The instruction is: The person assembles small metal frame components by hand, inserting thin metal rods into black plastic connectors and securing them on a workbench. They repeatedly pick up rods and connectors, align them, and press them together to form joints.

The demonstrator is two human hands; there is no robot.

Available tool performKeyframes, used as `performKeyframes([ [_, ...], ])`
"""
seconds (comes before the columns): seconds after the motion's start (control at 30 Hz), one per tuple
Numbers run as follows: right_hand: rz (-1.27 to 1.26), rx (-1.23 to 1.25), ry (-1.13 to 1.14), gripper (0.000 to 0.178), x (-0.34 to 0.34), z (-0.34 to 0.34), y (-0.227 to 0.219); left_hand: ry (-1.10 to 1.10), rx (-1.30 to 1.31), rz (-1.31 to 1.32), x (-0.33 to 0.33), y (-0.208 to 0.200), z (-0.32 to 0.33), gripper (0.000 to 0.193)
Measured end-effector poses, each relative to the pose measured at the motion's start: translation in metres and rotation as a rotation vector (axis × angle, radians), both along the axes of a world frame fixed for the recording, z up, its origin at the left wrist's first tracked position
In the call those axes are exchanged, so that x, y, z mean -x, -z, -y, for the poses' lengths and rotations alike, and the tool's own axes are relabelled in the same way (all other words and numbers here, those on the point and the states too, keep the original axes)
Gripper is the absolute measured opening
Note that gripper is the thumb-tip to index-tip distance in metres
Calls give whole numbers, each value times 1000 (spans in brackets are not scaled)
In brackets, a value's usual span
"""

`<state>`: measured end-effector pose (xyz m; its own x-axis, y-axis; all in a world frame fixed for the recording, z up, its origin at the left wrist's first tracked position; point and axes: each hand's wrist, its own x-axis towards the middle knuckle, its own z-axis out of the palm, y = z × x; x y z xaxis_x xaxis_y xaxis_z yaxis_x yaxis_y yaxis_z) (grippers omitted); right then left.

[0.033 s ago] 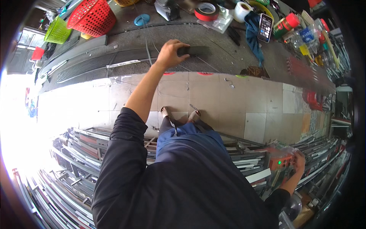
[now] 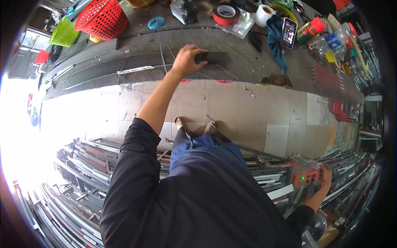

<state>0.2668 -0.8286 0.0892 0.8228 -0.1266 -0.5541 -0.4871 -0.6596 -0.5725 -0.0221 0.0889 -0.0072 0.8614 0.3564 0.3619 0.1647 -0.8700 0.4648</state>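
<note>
My left hand [image 2: 187,62] reaches over the worktable, its thumb and fingers closed around the right-hand part of a dark flat strip [image 2: 217,57]. The dark lengths run along the table from there toward the left. A white paper label [image 2: 135,70] lies across them. Low on the right, my right hand [image 2: 326,175] is at the end of an orange-red box [image 2: 304,178] with a lit green light. Its fingers are curled against the box's end; what they pinch there is too small to make out.
Across the worktable [image 2: 173,36] stand a red basket [image 2: 103,21], a green basket [image 2: 65,32], red tape [image 2: 226,15], a phone [image 2: 288,32], a blue cloth [image 2: 276,45] and bottles [image 2: 331,44]. Racks of metal profiles [image 2: 78,206] stand close behind me, beside the tiled floor [image 2: 244,107].
The view has shifted very slightly. Both hands stay where they were, the left on the dark strip, the right at the orange-red box.
</note>
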Motion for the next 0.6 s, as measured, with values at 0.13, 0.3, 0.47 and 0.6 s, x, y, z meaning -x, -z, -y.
performKeyframes([
  [0.13, 132, 107, 60, 17, -12, -9, 4, -94, -89, 153, 21, -8, 29, 71],
  [0.3, 54, -47, 201, 22, 12, -5, 18, -29, -108, 59, 55, -7, 58, 54],
  [0.47, 129, -185, 548, 24, 28, -5, 43, 0, -160, 16, 55, 2, 67, 38],
  [0.6, 111, -553, 711, 28, 24, 21, 86, 78, -239, 69, 48, 13, 67, 23],
])
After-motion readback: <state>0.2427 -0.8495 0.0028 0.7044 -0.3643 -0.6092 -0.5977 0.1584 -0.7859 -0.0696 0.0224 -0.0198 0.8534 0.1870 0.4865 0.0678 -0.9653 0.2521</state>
